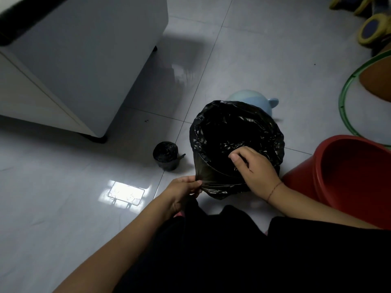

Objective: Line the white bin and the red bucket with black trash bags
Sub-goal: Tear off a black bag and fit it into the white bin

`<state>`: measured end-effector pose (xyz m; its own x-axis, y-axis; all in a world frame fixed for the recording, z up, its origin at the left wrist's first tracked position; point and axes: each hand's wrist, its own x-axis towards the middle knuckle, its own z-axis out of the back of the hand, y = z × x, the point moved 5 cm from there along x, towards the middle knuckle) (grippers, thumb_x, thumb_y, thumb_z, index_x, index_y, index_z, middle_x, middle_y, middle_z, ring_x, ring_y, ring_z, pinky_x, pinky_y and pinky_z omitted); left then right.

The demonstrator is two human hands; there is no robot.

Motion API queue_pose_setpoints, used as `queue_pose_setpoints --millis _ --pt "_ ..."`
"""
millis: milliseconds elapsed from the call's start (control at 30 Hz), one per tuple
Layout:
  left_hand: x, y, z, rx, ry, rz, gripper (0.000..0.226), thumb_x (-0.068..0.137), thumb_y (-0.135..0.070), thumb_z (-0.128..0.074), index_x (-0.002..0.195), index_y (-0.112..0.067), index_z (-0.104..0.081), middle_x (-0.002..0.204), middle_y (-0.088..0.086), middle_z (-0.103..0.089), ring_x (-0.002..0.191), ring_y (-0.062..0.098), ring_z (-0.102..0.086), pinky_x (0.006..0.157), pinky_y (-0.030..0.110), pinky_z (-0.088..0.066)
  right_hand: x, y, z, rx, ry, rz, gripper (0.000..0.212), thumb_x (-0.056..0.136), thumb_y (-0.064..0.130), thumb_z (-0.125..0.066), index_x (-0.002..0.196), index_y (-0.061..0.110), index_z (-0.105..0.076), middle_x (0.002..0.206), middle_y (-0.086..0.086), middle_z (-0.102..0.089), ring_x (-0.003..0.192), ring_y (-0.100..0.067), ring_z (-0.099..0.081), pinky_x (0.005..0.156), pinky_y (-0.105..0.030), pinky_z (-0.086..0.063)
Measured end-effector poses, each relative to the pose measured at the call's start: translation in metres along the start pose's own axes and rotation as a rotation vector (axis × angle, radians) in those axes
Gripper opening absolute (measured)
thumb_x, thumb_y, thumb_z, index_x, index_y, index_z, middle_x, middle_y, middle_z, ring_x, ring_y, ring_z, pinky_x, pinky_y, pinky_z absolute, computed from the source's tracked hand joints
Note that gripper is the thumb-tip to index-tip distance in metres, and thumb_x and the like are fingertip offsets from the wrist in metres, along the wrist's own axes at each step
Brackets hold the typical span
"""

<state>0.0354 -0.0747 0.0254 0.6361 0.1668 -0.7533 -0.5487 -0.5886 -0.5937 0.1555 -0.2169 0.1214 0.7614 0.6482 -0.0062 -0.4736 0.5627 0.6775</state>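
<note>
Presently pinches black trash bag (pixel 232 127) hem with left grip (pixel 182 191), inner film with right grip (pixel 256 172); for unlined red bucket (pixel 300 182), reach rightward, nearest right grip.

A crinkled, glossy black trash bag (pixel 237 127) is opened over the bin, hiding its walls. The red bucket (pixel 349 176), unlined, stands just beside it at 3 o'clock, and the roll of black bags (pixel 166 155) stands at 9 o'clock.

Looked like somebody's home, a lived-in room with a glossy white tile floor (pixel 63 218). A white appliance (pixel 88 60) on little black feet sat at 10 o'clock. A yellow-wheeled toy (pixel 372 28) and a green hoop (pixel 340 104) lay around 2 o'clock.
</note>
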Motion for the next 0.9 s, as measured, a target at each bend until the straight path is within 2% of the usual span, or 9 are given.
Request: queue_pose_setpoints --millis 167,300,400,467,533,633,733,800,900 --pt "0.008 -0.014 0.008 -0.019 -0.060 -0.008 0.015 0.092 -0.001 -0.056 0.086 -0.014 -0.060 0.061 -0.002 -0.066 0.054 0.006 -0.061 0.068 0.022 -0.046 0.002 -0.006 0.020 -0.079 -0.195 0.030 0.027 0.096 0.028 -0.047 0.098 0.009 -0.066 0.103 -0.006 -0.060 0.101 -0.024 -0.056 0.091 -0.037 -0.040" --pt "0.008 -0.051 0.014 -0.076 -0.200 -0.282 0.014 0.099 -0.030 -0.048 0.089 -0.021 -0.053 0.080 -0.002 -0.048 0.066 0.009 -0.045 0.065 0.023 -0.036 0.004 -0.024 0.039 -0.223 -0.345 -0.102 0.032 0.095 0.034 -0.046 0.113 0.015 -0.064 0.132 -0.005 -0.053 0.127 -0.024 -0.042 0.106 -0.037 -0.022" --pt "-0.005 -0.078 -0.005 0.130 -0.142 -0.452 0.065 0.088 -0.057 -0.054 0.140 -0.021 -0.040 0.120 -0.006 -0.047 0.104 0.010 -0.047 0.088 0.029 -0.036 0.008 -0.041 0.041 -0.312 -0.230 -0.244 0.040 0.099 0.035 -0.040 0.128 0.012 -0.056 0.145 -0.005 -0.044 0.139 -0.023 -0.031 0.117 -0.040 -0.010" --pt "-0.012 -0.093 -0.022 0.285 -0.102 -0.521 0.083 0.080 -0.062 -0.062 0.149 -0.034 -0.024 0.135 -0.014 -0.034 0.120 0.007 -0.039 0.095 0.031 -0.035 0.011 -0.041 0.039 -0.436 -0.161 -0.269 0.046 0.099 0.039 -0.036 0.134 0.014 -0.051 0.147 -0.004 -0.042 0.142 -0.020 -0.027 0.118 -0.038 0.002" --pt "-0.014 -0.106 -0.037 0.351 -0.095 -0.571 0.082 0.083 -0.058 -0.061 0.150 -0.035 -0.021 0.149 -0.013 -0.028 0.131 0.011 -0.037 0.105 0.034 -0.035 0.020 -0.023 0.040 -0.464 -0.186 -0.143 0.044 0.098 0.039 -0.039 0.132 0.014 -0.053 0.143 -0.003 -0.047 0.139 -0.020 -0.032 0.117 -0.036 -0.003" --pt "-0.013 -0.120 -0.049 0.456 -0.145 -0.637 0.063 0.093 -0.058 -0.043 0.149 -0.032 -0.029 0.156 -0.004 -0.027 0.142 0.014 -0.029 0.117 0.043 -0.026 0.043 0.000 0.019 -0.249 0.114 0.053 0.041 0.098 0.037 -0.042 0.131 0.015 -0.054 0.137 -0.004 -0.054 0.130 -0.022 -0.043 0.111 -0.031 -0.025" --pt "-0.010 -0.128 -0.055 0.526 -0.075 -0.709 0.063 0.093 -0.066 -0.020 0.136 -0.030 -0.048 0.147 -0.008 -0.041 0.139 0.011 -0.032 0.117 0.045 -0.024 0.058 -0.017 -0.011 0.225 0.551 -0.298 0.053 0.099 0.051 -0.026 0.134 0.023 -0.053 0.140 -0.002 -0.051 0.132 -0.021 -0.043 0.111 -0.029 -0.025" --pt "-0.004 -0.132 -0.054 0.556 -0.033 -0.727 0.071 0.090 -0.069 -0.014 0.140 -0.030 -0.046 0.147 -0.010 -0.042 0.141 0.010 -0.031 0.118 0.045 -0.023 0.069 -0.038 -0.027 0.472 0.610 -0.574 0.067 0.094 0.064 -0.015 0.142 0.027 -0.042 0.151 -0.002 -0.038 0.140 -0.026 -0.032 0.117 -0.043 -0.016" --pt "0.006 -0.134 -0.049 0.579 0.002 -0.706 0.076 0.087 -0.075 -0.011 0.144 -0.034 -0.040 0.150 -0.013 -0.040 0.140 0.003 -0.029 0.119 0.041 -0.021 0.093 -0.054 -0.046 0.580 0.624 -0.646 0.074 0.093 0.065 -0.009 0.150 0.021 -0.023 0.159 0.002 -0.021 0.146 -0.021 -0.018 0.119 -0.043 -0.010"
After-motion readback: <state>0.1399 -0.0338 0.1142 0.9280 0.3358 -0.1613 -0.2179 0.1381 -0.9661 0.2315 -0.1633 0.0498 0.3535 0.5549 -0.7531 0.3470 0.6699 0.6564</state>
